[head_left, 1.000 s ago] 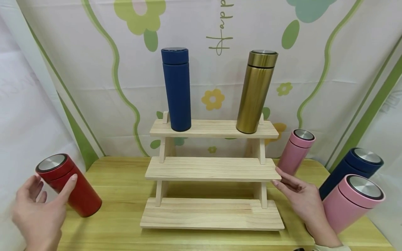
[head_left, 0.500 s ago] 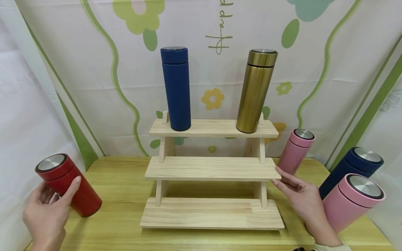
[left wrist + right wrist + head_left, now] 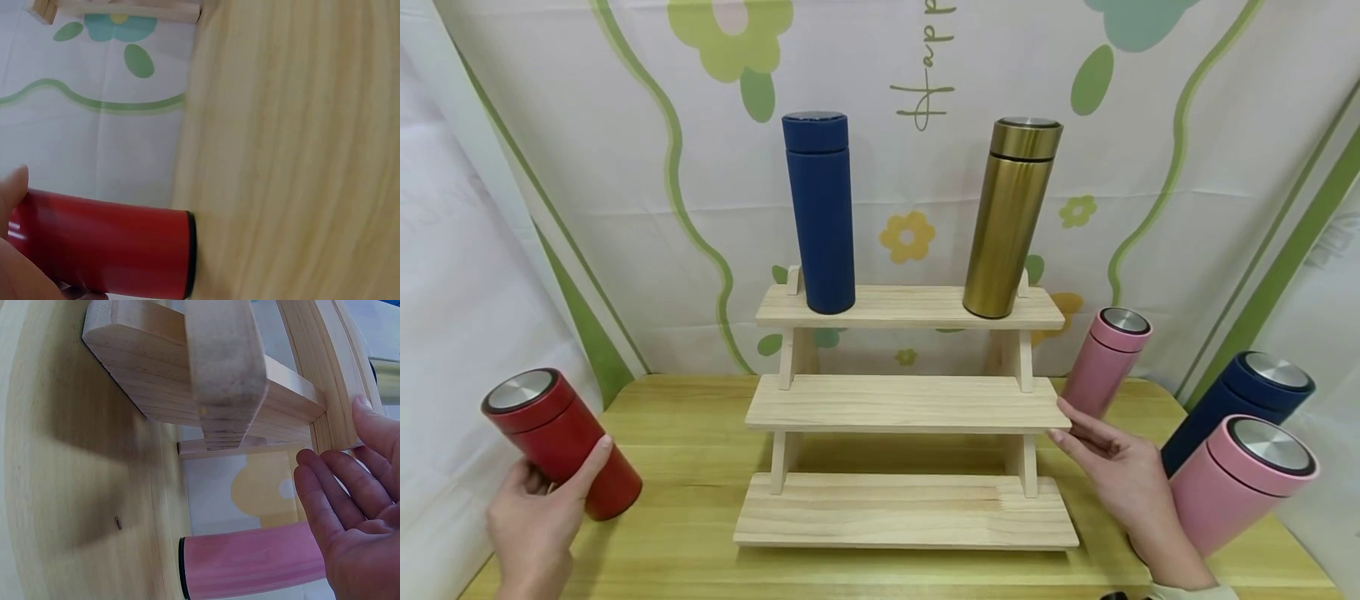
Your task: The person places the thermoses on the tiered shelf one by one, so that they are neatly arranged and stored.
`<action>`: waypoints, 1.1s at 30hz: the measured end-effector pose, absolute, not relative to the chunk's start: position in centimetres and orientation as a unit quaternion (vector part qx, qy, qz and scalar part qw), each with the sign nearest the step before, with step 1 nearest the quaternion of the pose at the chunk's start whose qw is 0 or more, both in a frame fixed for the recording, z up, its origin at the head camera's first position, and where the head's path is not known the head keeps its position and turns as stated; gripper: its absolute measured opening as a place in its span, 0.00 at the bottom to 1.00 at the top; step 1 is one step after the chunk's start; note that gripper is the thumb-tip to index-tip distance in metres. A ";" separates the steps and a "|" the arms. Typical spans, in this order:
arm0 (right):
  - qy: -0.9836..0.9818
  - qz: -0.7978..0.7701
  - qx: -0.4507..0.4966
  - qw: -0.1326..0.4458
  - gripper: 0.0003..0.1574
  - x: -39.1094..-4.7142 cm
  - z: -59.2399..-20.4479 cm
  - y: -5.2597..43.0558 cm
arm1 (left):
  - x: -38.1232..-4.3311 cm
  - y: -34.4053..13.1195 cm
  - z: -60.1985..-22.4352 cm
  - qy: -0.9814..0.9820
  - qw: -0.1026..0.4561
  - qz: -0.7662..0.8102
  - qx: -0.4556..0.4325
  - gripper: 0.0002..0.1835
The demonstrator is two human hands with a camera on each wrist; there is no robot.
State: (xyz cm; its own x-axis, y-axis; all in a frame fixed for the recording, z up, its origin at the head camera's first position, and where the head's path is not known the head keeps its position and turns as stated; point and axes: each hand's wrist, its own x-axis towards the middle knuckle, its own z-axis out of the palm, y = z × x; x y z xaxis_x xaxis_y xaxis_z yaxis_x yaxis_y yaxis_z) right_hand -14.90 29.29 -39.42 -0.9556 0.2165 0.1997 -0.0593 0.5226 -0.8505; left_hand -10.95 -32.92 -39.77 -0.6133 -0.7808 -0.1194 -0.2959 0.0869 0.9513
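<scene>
At the left, my left hand [image 3: 546, 508] is round a red thermos bottle [image 3: 568, 450] with a steel-topped lid, the thumb across its front and the fingers partly hidden behind it. In the left wrist view the red bottle's dark base meets the wooden table. My right hand [image 3: 1131, 483] holds the right end of the middle shelf of a three-tier wooden display stand [image 3: 906, 404], thumb and index finger at its corner. The right wrist view shows the other fingers spread loosely below that shelf. A blue thermos [image 3: 822, 217] and a gold thermos [image 3: 1011, 221] stand on the top tier.
A slim pink thermos [image 3: 1105, 362] stands behind my right hand. Further right are a navy thermos [image 3: 1232, 408] and a wide pink thermos [image 3: 1240, 492], close to my right forearm. A flower-print cloth [image 3: 917, 50] hangs behind the table [image 3: 692, 467].
My left hand has moved right and closed in round the red thermos, its thumb sliding lower over the front. The bottle has barely shifted. My right hand stays on the shelf end.
</scene>
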 end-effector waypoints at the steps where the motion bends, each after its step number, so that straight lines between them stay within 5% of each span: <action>1: -0.861 0.486 -0.045 0.142 0.34 -14.9 -39.4 29.3 | -10.9 -32.9 -39.9 -0.705 0.219 -0.558 0.380 0.30; 14: -0.856 0.497 -0.047 0.133 0.35 -15.0 -39.5 29.3 | -10.8 -32.5 -40.5 -0.712 0.231 -0.531 0.397 0.47; 33: -0.858 0.491 -0.045 0.146 0.34 -14.8 -39.3 29.2 | -10.7 -32.6 -40.6 -0.726 0.248 -0.515 0.382 0.43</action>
